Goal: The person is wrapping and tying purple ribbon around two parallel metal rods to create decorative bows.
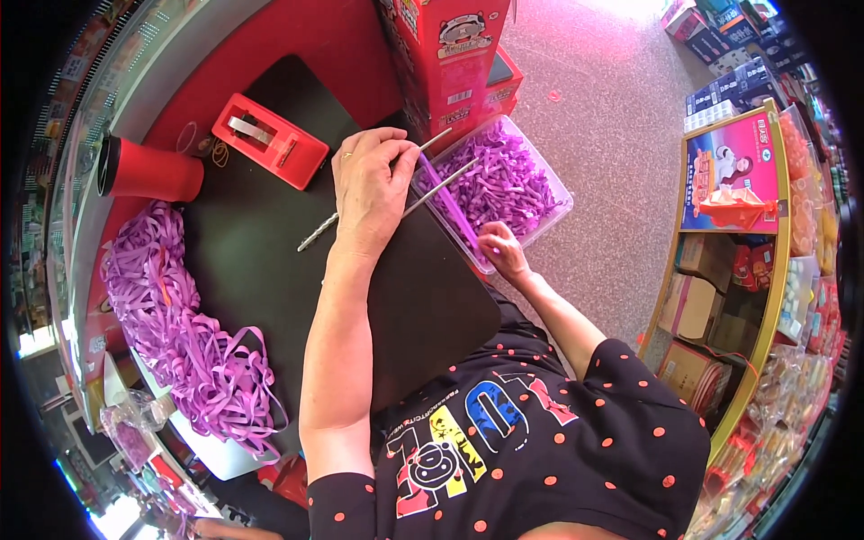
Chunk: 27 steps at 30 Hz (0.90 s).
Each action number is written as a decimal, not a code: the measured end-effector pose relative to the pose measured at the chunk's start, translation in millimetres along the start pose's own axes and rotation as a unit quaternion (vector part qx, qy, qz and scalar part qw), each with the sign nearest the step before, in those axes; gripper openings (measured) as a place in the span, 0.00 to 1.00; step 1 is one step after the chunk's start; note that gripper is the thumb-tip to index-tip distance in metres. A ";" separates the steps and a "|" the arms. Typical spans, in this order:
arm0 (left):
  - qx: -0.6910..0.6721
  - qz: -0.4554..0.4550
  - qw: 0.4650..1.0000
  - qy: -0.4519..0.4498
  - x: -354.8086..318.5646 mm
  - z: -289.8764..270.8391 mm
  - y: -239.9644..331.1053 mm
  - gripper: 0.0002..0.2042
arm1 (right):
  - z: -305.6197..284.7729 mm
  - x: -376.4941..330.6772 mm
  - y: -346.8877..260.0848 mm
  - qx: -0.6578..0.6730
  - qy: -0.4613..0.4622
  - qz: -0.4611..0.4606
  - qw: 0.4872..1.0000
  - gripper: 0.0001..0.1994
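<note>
Left hand (367, 191): upper centre of the frame, forearm running straight up from the lower middle, wrist flat over the black surface (270, 261). Fingers closed around two thin metal rods (432, 184), which cross under the hand and point toward the upper right; the tail of one rod sticks out at the lower left of the hand. A purple strip (450, 207) runs from the fingertips down and to the right.

Right hand (500, 247): just right of centre, at the surface's right edge, forearm angled in from the lower right. Fingers pinched narrow on the lower end of the strip, touching the near rim of the clear bin (562, 193).

Clear bin: upper right of centre, filled with short purple pieces (508, 184).

Left side of frame: loose heap of purple ribbon (180, 324) lying along the surface's edge. Upper left: red tape dispenser (270, 139) on the surface, red cup (144, 171) on its side beside it. Red carton (454, 54) stands at top centre, behind the bin.
</note>
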<state>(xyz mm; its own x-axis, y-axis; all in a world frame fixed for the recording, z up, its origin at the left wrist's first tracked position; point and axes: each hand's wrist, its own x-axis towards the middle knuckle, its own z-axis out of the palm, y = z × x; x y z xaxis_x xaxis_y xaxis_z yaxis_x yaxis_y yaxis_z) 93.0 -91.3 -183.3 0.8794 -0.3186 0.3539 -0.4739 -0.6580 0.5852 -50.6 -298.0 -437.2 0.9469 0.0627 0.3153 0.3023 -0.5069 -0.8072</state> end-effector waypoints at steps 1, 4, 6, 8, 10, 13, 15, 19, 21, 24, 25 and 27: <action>0.006 0.001 1.000 -0.002 0.0 -0.1 -1.0 0.08 | -7.1 -8.4 -5.6 0.040 -0.020 0.033 0.998 0.08; 0.003 -0.003 1.000 -0.002 0.3 0.5 -1.5 0.08 | -27.5 -32.9 -23.6 0.024 -0.014 0.074 0.997 0.07; 0.000 -0.005 1.000 -0.002 0.8 1.3 -2.2 0.08 | -39.8 -51.7 -32.5 0.017 -0.019 0.086 0.996 0.07; -0.003 -0.010 1.000 -0.001 0.2 2.0 -4.1 0.08 | -55.8 -63.2 -55.7 0.030 -0.014 0.092 0.995 0.08; -0.006 -0.007 1.000 -0.005 -0.1 2.8 -4.0 0.09 | -71.4 -70.3 -80.3 0.030 0.007 0.088 0.996 0.08; -0.009 -0.009 1.000 -0.003 -0.7 3.5 -7.7 0.09 | -98.4 -68.8 -118.3 -0.076 0.032 0.000 0.997 0.08; -0.002 -0.003 1.000 0.000 0.1 4.8 -10.6 0.09 | -112.9 -72.7 -137.3 -0.081 0.032 -0.006 0.996 0.08; 0.004 0.000 1.000 -0.003 0.7 4.9 -11.0 0.10 | -128.7 -74.9 -169.7 -0.001 0.059 -0.005 0.998 0.08; 0.004 0.001 1.000 -0.002 0.2 5.1 -11.7 0.09 | -130.5 -75.0 -172.7 0.057 0.065 -0.029 0.996 0.08; 0.014 0.010 1.000 -0.002 1.3 5.7 -11.6 0.10 | -133.2 -74.4 -177.2 0.066 0.060 -0.042 0.995 0.09; 0.026 0.017 1.000 -0.003 1.2 5.2 -11.5 0.10 | -132.9 -75.1 -177.3 0.066 0.060 -0.043 0.995 0.09; 0.025 0.013 1.000 -0.003 0.1 5.1 -10.6 0.10 | -132.3 -77.2 -177.2 0.048 0.063 -0.013 0.997 0.11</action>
<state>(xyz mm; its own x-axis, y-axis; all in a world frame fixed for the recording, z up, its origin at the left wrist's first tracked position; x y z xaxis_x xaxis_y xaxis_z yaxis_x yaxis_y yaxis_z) 98.3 -87.8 -193.2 0.8668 -0.3410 0.3638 -0.4944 -0.6827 0.5380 -191.7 -326.8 -252.5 0.9188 -0.0370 0.3929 0.3420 -0.4219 -0.8397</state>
